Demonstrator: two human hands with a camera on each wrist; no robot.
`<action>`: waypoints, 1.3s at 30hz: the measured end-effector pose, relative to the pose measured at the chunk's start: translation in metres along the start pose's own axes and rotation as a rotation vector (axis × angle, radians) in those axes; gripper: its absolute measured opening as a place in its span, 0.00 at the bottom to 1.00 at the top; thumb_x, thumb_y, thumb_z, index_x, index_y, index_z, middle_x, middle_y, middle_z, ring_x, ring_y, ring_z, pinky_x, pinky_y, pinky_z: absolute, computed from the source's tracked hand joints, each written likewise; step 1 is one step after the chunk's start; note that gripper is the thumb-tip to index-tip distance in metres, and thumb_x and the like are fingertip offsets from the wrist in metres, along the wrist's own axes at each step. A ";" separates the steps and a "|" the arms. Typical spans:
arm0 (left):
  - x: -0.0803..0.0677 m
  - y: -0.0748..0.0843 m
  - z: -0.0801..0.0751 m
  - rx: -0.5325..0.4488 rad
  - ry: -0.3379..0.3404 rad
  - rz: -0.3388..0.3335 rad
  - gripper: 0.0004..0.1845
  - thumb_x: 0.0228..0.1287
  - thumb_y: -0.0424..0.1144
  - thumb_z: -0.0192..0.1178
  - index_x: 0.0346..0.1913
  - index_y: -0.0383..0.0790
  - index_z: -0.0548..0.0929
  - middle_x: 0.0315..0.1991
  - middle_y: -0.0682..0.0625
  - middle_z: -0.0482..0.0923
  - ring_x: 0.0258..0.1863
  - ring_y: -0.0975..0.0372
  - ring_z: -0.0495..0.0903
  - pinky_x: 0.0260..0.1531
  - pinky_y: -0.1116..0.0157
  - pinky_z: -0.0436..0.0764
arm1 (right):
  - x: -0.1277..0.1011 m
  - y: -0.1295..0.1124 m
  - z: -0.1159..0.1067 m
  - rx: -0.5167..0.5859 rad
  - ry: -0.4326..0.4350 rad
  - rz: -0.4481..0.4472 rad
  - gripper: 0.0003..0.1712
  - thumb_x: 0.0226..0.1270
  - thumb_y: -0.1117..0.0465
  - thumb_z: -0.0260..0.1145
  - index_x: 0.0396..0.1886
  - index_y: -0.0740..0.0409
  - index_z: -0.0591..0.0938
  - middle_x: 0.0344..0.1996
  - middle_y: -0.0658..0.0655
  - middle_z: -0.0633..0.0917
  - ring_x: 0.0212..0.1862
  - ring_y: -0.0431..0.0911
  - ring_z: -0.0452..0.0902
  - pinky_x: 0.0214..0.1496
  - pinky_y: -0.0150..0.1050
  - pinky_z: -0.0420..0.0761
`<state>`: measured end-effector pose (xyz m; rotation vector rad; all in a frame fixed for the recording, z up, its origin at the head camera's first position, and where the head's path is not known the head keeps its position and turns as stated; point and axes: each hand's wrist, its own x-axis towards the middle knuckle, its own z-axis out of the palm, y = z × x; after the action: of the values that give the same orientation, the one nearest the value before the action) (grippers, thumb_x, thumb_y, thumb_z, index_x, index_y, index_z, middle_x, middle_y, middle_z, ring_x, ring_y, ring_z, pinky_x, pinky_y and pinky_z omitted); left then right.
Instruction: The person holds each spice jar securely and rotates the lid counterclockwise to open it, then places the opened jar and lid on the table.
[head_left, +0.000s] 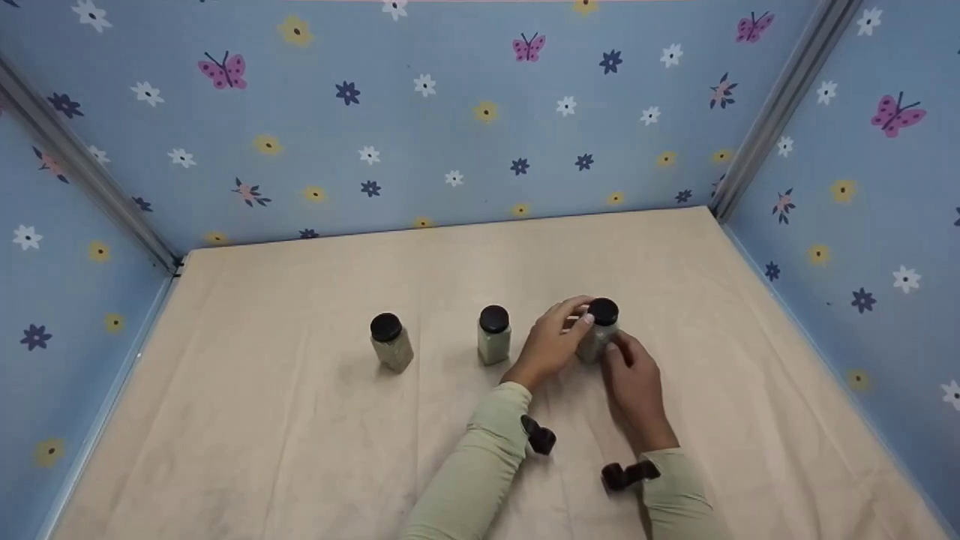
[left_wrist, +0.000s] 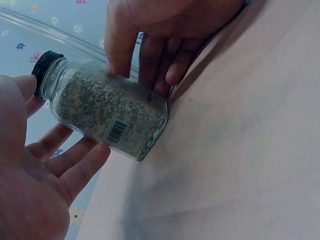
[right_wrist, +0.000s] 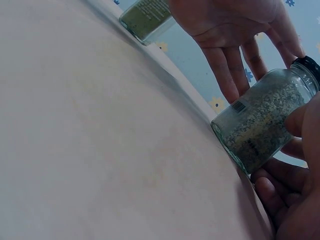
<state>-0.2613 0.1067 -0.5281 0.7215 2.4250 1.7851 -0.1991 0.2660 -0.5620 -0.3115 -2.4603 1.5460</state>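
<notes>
A glass spice jar [head_left: 598,339] with a black lid [head_left: 603,310] stands upright on the cloth, dried flaky herbs filling most of it in the left wrist view. My left hand [head_left: 551,346] holds it from the left, thumb and a finger at the lid, the other fingertips along the glass near a barcode label [left_wrist: 117,131]. From the right, my right hand [head_left: 636,379] grips the lower body between thumb and fingers. The jar's base [right_wrist: 231,150] is at the cloth. Just left of my left hand stands a second spice jar [head_left: 494,345], black-lidded with pale green contents.
Farther left is a third black-lidded spice jar [head_left: 394,352]. A beige cloth [head_left: 315,420] covers the table. Blue panels [head_left: 450,135] with flowers and butterflies enclose the back and both sides, joined by grey metal posts [head_left: 780,112].
</notes>
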 end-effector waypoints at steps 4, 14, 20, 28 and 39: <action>0.000 -0.001 0.000 -0.018 0.003 0.002 0.21 0.78 0.49 0.53 0.68 0.51 0.75 0.61 0.56 0.76 0.58 0.66 0.77 0.56 0.67 0.76 | 0.000 0.000 0.000 -0.001 -0.003 0.003 0.26 0.80 0.52 0.52 0.71 0.55 0.72 0.66 0.57 0.76 0.69 0.50 0.69 0.68 0.50 0.68; 0.002 -0.001 -0.002 -0.003 -0.024 -0.002 0.23 0.77 0.51 0.53 0.71 0.54 0.73 0.63 0.50 0.75 0.57 0.63 0.78 0.55 0.66 0.77 | -0.001 0.000 -0.001 0.010 -0.007 -0.016 0.25 0.80 0.52 0.53 0.71 0.55 0.73 0.65 0.57 0.77 0.68 0.49 0.69 0.68 0.50 0.69; 0.003 -0.003 -0.002 0.033 -0.038 0.024 0.25 0.77 0.51 0.53 0.73 0.54 0.71 0.55 0.50 0.77 0.55 0.63 0.78 0.55 0.67 0.76 | -0.001 0.001 -0.001 0.039 -0.003 -0.027 0.25 0.80 0.52 0.54 0.70 0.55 0.73 0.64 0.56 0.77 0.67 0.48 0.70 0.67 0.48 0.70; 0.005 -0.002 -0.001 0.043 -0.013 0.035 0.24 0.74 0.49 0.58 0.70 0.52 0.75 0.45 0.54 0.75 0.51 0.66 0.77 0.54 0.71 0.75 | 0.000 0.002 -0.001 0.023 0.000 -0.040 0.25 0.80 0.52 0.53 0.70 0.56 0.73 0.64 0.57 0.77 0.67 0.48 0.71 0.67 0.48 0.70; 0.002 -0.002 0.001 0.011 0.009 0.011 0.25 0.72 0.54 0.59 0.68 0.53 0.75 0.56 0.54 0.77 0.55 0.64 0.78 0.53 0.67 0.77 | 0.000 0.002 -0.001 0.014 0.005 -0.034 0.25 0.80 0.53 0.54 0.70 0.57 0.73 0.63 0.58 0.78 0.66 0.49 0.71 0.66 0.49 0.71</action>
<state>-0.2640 0.1078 -0.5301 0.7307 2.4433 1.7846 -0.1992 0.2676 -0.5633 -0.2689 -2.4377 1.5458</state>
